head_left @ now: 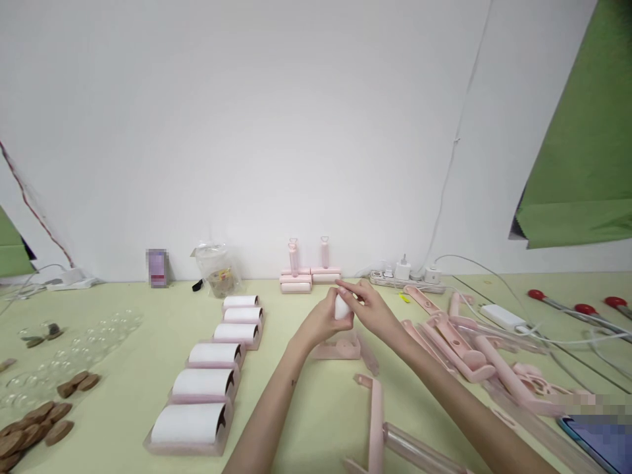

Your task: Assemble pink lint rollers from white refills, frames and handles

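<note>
In the middle of the table, my left hand (324,317) is wrapped round a white lint roller refill (342,307), its end pointing up. My right hand (371,308) meets it from the right, with bent fingers and thumb at the roll's upper edge; the index finger reaches across the top. What the right fingertips pinch is too small to make out. Below the hands lies a pale pink lint roller cover (336,349). Nearer me rests a pink roller frame (376,415) with a clear handle (419,449).
White rolls in pink trays (187,424) form a row at left. Two assembled lint rollers (295,280) stand by the wall. Loose pink parts (454,345), a power strip (424,284), cables and a phone (595,441) are at right. Wooden discs (34,428) and clear domes lie far left.
</note>
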Motion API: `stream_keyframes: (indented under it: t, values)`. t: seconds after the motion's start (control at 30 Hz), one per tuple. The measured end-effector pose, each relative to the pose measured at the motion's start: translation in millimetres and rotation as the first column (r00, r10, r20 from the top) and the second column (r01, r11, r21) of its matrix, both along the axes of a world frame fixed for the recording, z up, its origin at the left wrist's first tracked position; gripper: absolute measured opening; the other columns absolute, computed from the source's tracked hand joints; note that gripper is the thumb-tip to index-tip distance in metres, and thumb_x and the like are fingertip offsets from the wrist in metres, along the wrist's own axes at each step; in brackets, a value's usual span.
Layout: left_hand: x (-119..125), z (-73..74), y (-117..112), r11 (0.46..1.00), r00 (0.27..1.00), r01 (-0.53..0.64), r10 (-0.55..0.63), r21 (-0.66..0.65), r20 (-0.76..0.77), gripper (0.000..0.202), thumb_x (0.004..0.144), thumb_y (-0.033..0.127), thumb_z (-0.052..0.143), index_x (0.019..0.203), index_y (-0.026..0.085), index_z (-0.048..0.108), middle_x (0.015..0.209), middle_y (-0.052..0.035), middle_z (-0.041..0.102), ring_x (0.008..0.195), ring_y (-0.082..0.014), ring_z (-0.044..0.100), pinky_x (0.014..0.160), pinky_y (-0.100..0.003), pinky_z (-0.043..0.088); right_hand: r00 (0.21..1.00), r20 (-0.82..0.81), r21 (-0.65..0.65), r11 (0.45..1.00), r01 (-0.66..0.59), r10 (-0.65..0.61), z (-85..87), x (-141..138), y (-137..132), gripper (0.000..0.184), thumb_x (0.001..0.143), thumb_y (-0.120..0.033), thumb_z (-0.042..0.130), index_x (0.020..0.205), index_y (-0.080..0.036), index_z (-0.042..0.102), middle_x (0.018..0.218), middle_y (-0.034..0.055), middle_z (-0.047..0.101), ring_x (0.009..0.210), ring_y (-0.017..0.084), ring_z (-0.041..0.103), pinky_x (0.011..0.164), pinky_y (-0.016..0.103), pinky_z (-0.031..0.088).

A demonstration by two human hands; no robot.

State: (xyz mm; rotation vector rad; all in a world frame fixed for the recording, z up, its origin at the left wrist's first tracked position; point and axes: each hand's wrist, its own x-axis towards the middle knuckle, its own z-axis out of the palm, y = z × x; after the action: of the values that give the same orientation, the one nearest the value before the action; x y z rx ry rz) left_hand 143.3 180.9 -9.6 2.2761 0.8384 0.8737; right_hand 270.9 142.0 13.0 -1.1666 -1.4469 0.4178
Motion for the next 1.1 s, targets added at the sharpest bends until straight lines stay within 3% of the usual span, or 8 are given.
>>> stream_keyframes:
  t: [0.2, 0.3, 0.5, 0.67, 0.83, 0.93, 1.03, 1.1]
  values:
    - [-10, 1.9, -1, 0.997, 0.995, -0.051, 0.057, 0.063, -0.088, 0.045, 0.075, 0.034, 0.047, 0.116, 0.020, 0.033, 0.090, -0.0036, 0.057, 0.074, -0.0196, 0.056, 0.062, -0.026, 0.041, 0.953, -0.214, 0.191, 0.948, 0.255, -0.213, 30.1, 21, -19, 0.030, 0.083, -0.045, 0.042, 0.074, -0.020, 0.058, 0.077, 0.0014, 0.053, 0.077, 0.017, 0.051, 0.073, 0.031, 0.040]
    - [-12, -4.3, 0, 0.995, 0.975, -0.019, 0.041, 0.101, -0.220, 0.044, 0.071, 0.038, 0.053, 0.111, 0.023, 0.044, 0.090, -0.0043, 0.059, 0.083, -0.0236, 0.055, 0.070, -0.029, 0.040, 0.890, -0.411, 0.306, 0.890, 0.338, -0.197, 50.3, 37, -34, 0.031, 0.085, -0.044, 0.038, 0.068, -0.021, 0.050, 0.073, -0.0014, 0.048, 0.071, 0.013, 0.050, 0.071, 0.030, 0.042]
    - [-12, -31.1, 1, 0.994, 0.881, 0.016, 0.035, 0.105, -0.471, 0.053, 0.063, 0.053, 0.061, 0.103, 0.020, 0.056, 0.094, -0.0104, 0.060, 0.088, -0.0287, 0.054, 0.076, -0.035, 0.040, 0.840, -0.540, 0.374, 0.878, 0.300, -0.057, 66.6, 45, -49, 0.027, 0.083, -0.036, 0.047, 0.064, -0.019, 0.053, 0.069, -0.0021, 0.048, 0.061, 0.010, 0.048, 0.062, 0.025, 0.042]
    - [-25, -38.0, 22, 0.962, 0.840, -0.129, 0.235, 0.241, -0.488, 0.050, 0.074, 0.045, 0.056, 0.115, 0.017, 0.047, 0.113, -0.0109, 0.050, 0.106, -0.0265, 0.044, 0.091, -0.041, 0.033, 0.873, -0.487, 0.298, 0.942, 0.157, 0.008, 63.8, 33, -58, 0.028, 0.084, -0.037, 0.046, 0.063, -0.020, 0.049, 0.057, -0.0039, 0.045, 0.052, 0.009, 0.042, 0.051, 0.023, 0.037]
    - [-51, -26.3, 60, 0.921, 0.788, -0.243, 0.370, 0.303, -0.493, 0.030, 0.084, 0.032, 0.048, 0.110, 0.017, 0.049, 0.116, -0.0075, 0.049, 0.101, -0.0209, 0.050, 0.085, -0.044, 0.041, 0.967, -0.251, 0.147, 0.987, 0.071, -0.032, 58.5, 13, -66, 0.028, 0.085, -0.040, 0.041, 0.065, -0.021, 0.047, 0.052, -0.0047, 0.039, 0.047, 0.010, 0.038, 0.045, 0.022, 0.032]
    - [-65, -16.6, 69, 0.913, 0.777, -0.296, 0.400, 0.279, -0.485, 0.032, 0.083, 0.031, 0.049, 0.112, 0.017, 0.048, 0.118, -0.0078, 0.048, 0.104, -0.0223, 0.049, 0.087, -0.046, 0.040, 0.987, 0.131, 0.012, 0.996, 0.090, -0.091, 50.6, 9, -65, 0.033, 0.083, -0.043, 0.041, 0.059, -0.021, 0.044, 0.053, -0.0040, 0.040, 0.048, 0.011, 0.038, 0.047, 0.024, 0.032]
    - [-67, -12.0, 56, 0.901, 0.790, -0.353, 0.431, 0.252, -0.436, 0.051, 0.081, 0.040, 0.050, 0.124, 0.017, 0.036, 0.134, -0.0110, 0.031, 0.121, -0.0289, 0.029, 0.098, -0.052, 0.022, 0.787, 0.613, -0.223, 0.971, 0.082, 0.075, 31.4, 13, -71, 0.030, 0.079, -0.043, 0.045, 0.059, -0.020, 0.049, 0.065, -0.0005, 0.053, 0.056, 0.014, 0.048, 0.050, 0.025, 0.032]
    - [-60, -13.3, 34, 0.908, 0.812, -0.362, 0.418, 0.211, -0.408, 0.055, 0.083, 0.046, 0.041, 0.127, 0.015, 0.030, 0.137, -0.0121, 0.027, 0.125, -0.0282, 0.023, 0.101, -0.048, 0.017, 0.621, 0.737, -0.374, 0.926, 0.049, 0.265, 11.4, 17, -81, 0.024, 0.070, -0.044, 0.056, 0.062, -0.021, 0.056, 0.069, 0.0002, 0.058, 0.058, 0.016, 0.053, 0.048, 0.024, 0.030]
